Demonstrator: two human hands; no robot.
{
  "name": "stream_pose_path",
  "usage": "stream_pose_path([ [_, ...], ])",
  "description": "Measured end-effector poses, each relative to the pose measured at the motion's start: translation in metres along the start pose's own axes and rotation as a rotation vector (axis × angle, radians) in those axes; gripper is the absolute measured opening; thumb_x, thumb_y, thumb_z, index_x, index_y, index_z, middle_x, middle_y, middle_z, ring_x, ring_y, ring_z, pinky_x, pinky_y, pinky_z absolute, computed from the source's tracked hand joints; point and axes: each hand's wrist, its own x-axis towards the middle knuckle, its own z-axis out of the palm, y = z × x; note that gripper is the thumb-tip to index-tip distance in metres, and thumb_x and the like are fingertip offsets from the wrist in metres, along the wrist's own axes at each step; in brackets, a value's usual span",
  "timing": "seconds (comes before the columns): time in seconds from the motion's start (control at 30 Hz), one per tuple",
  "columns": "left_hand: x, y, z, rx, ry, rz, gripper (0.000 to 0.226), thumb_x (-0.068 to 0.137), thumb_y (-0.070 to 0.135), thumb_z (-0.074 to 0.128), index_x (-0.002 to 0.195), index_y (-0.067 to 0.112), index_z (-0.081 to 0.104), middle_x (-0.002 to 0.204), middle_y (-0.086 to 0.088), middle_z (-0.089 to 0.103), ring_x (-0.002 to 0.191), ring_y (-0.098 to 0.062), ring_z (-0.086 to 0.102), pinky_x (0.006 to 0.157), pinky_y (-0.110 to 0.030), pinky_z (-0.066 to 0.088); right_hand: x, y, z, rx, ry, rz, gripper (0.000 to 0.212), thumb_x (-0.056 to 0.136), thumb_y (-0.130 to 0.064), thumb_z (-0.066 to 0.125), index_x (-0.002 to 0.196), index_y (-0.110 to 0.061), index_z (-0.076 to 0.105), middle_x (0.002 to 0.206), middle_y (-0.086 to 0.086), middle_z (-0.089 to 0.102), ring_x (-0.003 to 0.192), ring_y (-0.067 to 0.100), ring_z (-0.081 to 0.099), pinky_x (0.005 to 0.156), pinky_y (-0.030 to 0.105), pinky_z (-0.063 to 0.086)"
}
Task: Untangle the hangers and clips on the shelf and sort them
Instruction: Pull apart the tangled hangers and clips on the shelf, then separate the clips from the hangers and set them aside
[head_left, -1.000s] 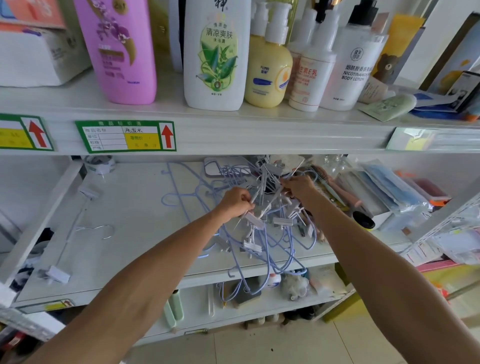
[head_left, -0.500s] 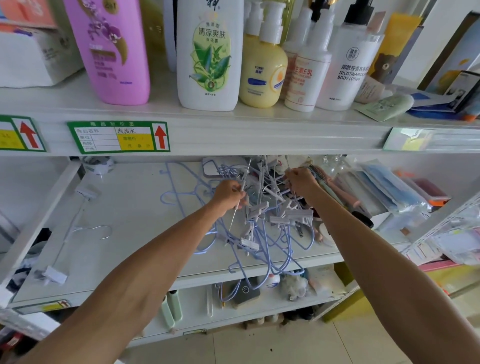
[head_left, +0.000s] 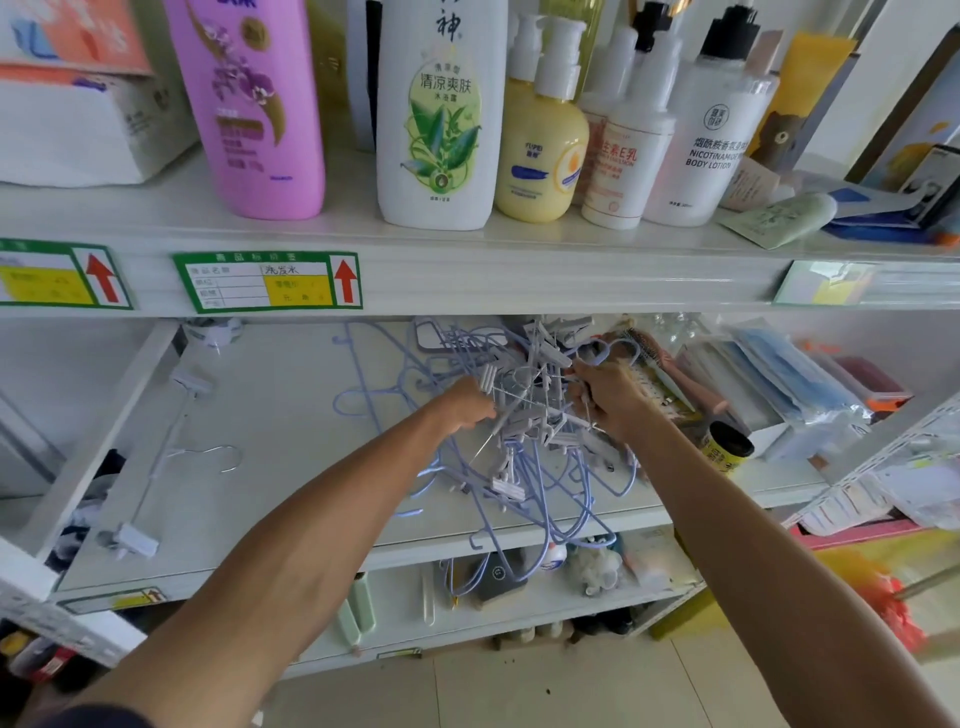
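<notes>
Head view. The tangle of hangers and clips (head_left: 524, 431) sits on the middle shelf (head_left: 291, 415), right of centre, and runs from the back to the front edge. Several blue loops hang over that front edge toward the shelf below.

The left hand (head_left: 465, 405) has its fingers curled into the left side of the tangle, apparently round a white clip bar. The right hand (head_left: 605, 397) grips wires on the right side, fingers closed. Exactly which piece each hand holds cannot be told.

Risks, as judged:
- The overhanging loops carry weight past the front edge. A pull toward the person could drag the whole mass off the shelf.
- Hooks are interlocked with clip bars, so a forced pull could bend a wire or snap a clip.
- A hairbrush (head_left: 670, 374) and a black-and-yellow jar (head_left: 724, 447) lie just beside the tangle toward the right end. A sideways tug could sweep them along.
- Sprung clips near the fingers could pinch.

Changes against the earlier frames:
- The tangle is still one mass, and no piece has come free.
- The right hand sits slightly nearer the front edge than half a second ago.
- The single clip hanger (head_left: 171, 457) near the left end and the flat blue hangers (head_left: 363, 374) at the back lie as they did.
</notes>
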Motion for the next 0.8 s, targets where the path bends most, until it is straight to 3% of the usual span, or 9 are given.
stream_pose_path([
  [0.1,-0.009,-0.011,-0.012,-0.051,-0.064,-0.035,0.044,0.088,0.007,0.064,0.125,-0.007,0.045,0.092,-0.016,0.054,0.087,-0.024,0.061,0.085,-0.035,0.056,-0.009,-0.002,0.021,0.027,0.000,-0.026,0.031,0.105,-0.026,0.046,0.086,-0.006,0.060,0.054,0.006,0.047,0.036,0.011,0.038,0.044,0.025,0.028],
  [0.13,-0.009,-0.015,-0.017,-0.089,-0.065,-0.040,0.038,0.089,0.010,0.063,0.120,-0.006,0.048,0.093,-0.016,0.056,0.088,-0.026,0.063,0.086,-0.038,0.056,-0.010,-0.003,0.027,0.025,0.003,-0.037,0.031,0.105,-0.025,0.046,0.084,-0.006,0.059,0.052,0.004,0.049,0.036,0.011,0.037,0.045,0.026,0.027],
  [0.2,-0.020,-0.018,-0.027,-0.201,0.024,-0.024,0.025,0.095,0.024,0.053,0.107,0.002,0.055,0.088,-0.012,0.060,0.077,-0.024,0.064,0.071,-0.034,0.057,-0.011,-0.006,0.039,-0.009,0.012,-0.063,0.032,0.104,-0.027,0.047,0.082,-0.008,0.061,0.054,0.005,0.051,0.037,0.013,0.037,0.041,0.024,0.025],
  [0.3,-0.045,-0.021,-0.045,-0.484,0.164,-0.007,0.041,0.099,0.042,0.040,0.093,0.008,0.063,0.071,-0.007,0.066,0.055,-0.019,0.063,0.053,-0.024,0.042,-0.012,-0.006,0.063,-0.043,0.034,-0.078,0.031,0.103,-0.029,0.049,0.083,-0.010,0.064,0.058,0.007,0.052,0.042,0.019,0.038,0.044,0.026,0.025],
  [0.4,-0.071,-0.031,-0.067,-0.617,0.049,0.062,0.052,0.098,0.052,0.044,0.080,0.009,0.068,0.064,-0.006,0.067,0.050,-0.016,0.062,0.048,-0.020,0.035,-0.017,-0.007,0.099,-0.047,0.031,-0.113,0.032,0.102,-0.030,0.051,0.083,-0.011,0.067,0.058,0.006,0.055,0.046,0.019,0.045,0.047,0.028,0.032],
  [0.47,-0.089,-0.047,-0.087,-0.630,-0.008,0.065,0.045,0.097,0.045,0.052,0.078,0.007,0.068,0.061,-0.005,0.065,0.046,-0.014,0.058,0.044,-0.017,0.034,-0.023,-0.006,0.130,-0.062,0.001,-0.138,0.032,0.102,-0.027,0.052,0.079,-0.011,0.067,0.060,0.007,0.056,0.043,0.015,0.047,0.045,0.024,0.034],
  [0.57,-0.112,-0.082,-0.125,-0.587,0.071,0.070,0.029,0.098,0.020,0.055,0.076,0.006,0.066,0.052,0.000,0.062,0.039,-0.010,0.052,0.043,-0.016,0.032,-0.038,-0.006,0.185,-0.103,-0.074,-0.133,0.033,0.102,-0.027,0.051,0.076,-0.011,0.065,0.053,0.004,0.056,0.033,0.007,0.045,0.038,0.015,0.032],
  [0.63,-0.131,-0.105,-0.152,-0.584,0.122,0.060,0.024,0.097,0.020,0.058,0.079,0.007,0.068,0.058,-0.001,0.066,0.045,-0.010,0.058,0.045,-0.018,0.034,-0.050,-0.007,0.221,-0.122,-0.155,-0.114,0.033,0.102,-0.029,0.051,0.079,-0.011,0.065,0.048,-0.001,0.057,0.032,0.006,0.045,0.037,0.014,0.031],
  [0.8,-0.176,-0.142,-0.214,-0.733,0.273,0.160,0.022,0.096,0.025,0.061,0.087,0.007,0.071,0.079,-0.009,0.072,0.067,-0.019,0.068,0.057,-0.025,0.046,-0.084,-0.003,0.306,-0.200,-0.339,-0.035,0.032,0.099,-0.036,0.056,0.082,-0.009,0.060,0.063,0.009,0.056,0.040,0.012,0.042,0.038,0.018,0.034],
])
